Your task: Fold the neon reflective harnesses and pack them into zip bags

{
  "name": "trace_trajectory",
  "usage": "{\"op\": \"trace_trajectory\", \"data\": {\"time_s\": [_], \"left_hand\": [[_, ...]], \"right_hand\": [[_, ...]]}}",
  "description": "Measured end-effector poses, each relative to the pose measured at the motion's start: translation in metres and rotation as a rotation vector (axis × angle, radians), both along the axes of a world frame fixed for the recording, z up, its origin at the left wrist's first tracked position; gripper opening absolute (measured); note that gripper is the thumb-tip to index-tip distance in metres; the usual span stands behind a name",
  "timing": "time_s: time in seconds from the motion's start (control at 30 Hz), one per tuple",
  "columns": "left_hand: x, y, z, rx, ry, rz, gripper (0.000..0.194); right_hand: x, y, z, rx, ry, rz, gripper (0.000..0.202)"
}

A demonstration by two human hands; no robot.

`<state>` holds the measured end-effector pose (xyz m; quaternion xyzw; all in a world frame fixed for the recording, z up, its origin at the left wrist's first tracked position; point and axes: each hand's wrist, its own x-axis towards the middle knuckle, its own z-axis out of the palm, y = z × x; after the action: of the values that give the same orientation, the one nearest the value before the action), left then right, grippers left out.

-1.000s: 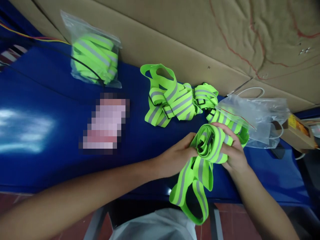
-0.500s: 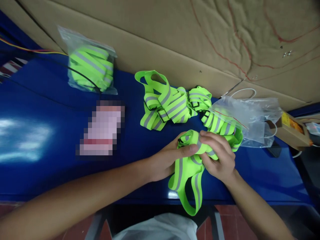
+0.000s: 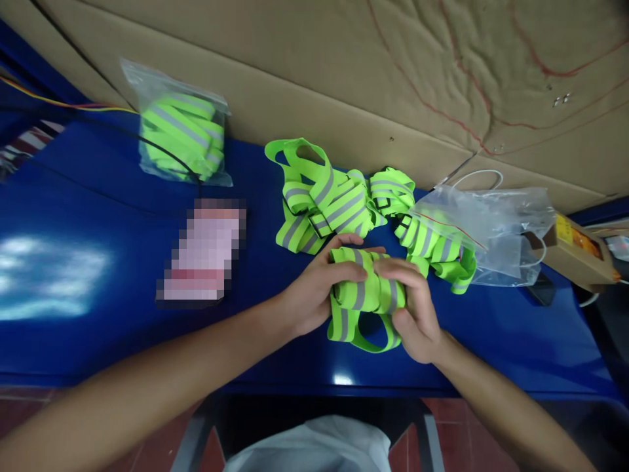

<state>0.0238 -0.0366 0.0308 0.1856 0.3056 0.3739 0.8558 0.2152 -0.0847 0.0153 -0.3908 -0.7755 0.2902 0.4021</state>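
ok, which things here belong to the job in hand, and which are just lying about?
Job in hand:
strap bundle, held by left hand and right hand
strap pile behind it, likely
bagged straps, likely
clear bag, perhaps

Lying about, apparently:
pixelated item
cardboard box

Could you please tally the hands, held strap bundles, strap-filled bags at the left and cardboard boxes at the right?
Hands: 2 (left hand, right hand)
Held green strap bundle: 1
Strap-filled clear bag: 1
Cardboard box: 1
Total: 5
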Motion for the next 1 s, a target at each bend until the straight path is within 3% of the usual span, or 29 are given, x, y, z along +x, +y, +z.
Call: {"op": "trace_trajectory", "data": {"time_s": [0.07, 0.13, 0.23, 0.3, 0.37, 0.47, 0.57, 0.67, 0.8, 0.9, 1.0], "left_hand": [[0.0, -0.001, 0.001, 0.036, 0.015, -0.004, 0.054], [-0.001, -0.002, 0.001, 0.084, 0.011, -0.02, 0.053], [-0.001, -0.003, 0.001, 0.212, 0.045, 0.009, 0.049], [-0.002, -0.003, 0.0, 0.351, 0.106, 0.08, 0.046], [-0.003, -0.004, -0.002, 0.505, 0.163, 0.145, 0.044], [-0.004, -0.004, -0.003, 0.64, 0.201, 0.141, 0.043], [-0.005, -0.005, -0.004, 0.579, 0.155, 0.08, 0.04], [-0.005, -0.006, -0.007, 0.527, 0.067, 0.092, 0.039], [-0.001, -0.011, -0.009, 0.774, 0.177, 0.121, 0.041], [0.003, -0.013, -0.01, 0.822, 0.233, 0.138, 0.057], [0.004, -0.013, -0.013, 0.717, 0.23, 0.026, 0.076]], "right_hand": [[-0.003, -0.002, -0.001, -0.022, 0.025, -0.152, 0.043], [-0.005, -0.002, 0.0, -0.108, 0.045, -0.25, 0.056], [-0.009, 0.002, 0.004, -0.434, 0.153, -0.238, 0.076], [-0.011, 0.003, 0.005, -0.649, 0.261, -0.19, 0.073], [-0.012, 0.004, 0.006, -0.756, 0.338, -0.163, 0.067], [-0.01, 0.003, 0.006, -0.783, 0.379, -0.115, 0.063], [-0.01, 0.002, 0.007, -0.799, 0.393, -0.084, 0.059], [-0.013, -0.001, 0.008, -0.78, 0.413, -0.146, 0.059], [-0.019, -0.003, 0.006, -0.765, 0.457, -0.217, 0.055], [-0.018, -0.002, 0.006, -0.731, 0.471, -0.23, 0.058], [-0.013, -0.002, 0.011, -0.611, 0.4, -0.265, 0.069]]}}
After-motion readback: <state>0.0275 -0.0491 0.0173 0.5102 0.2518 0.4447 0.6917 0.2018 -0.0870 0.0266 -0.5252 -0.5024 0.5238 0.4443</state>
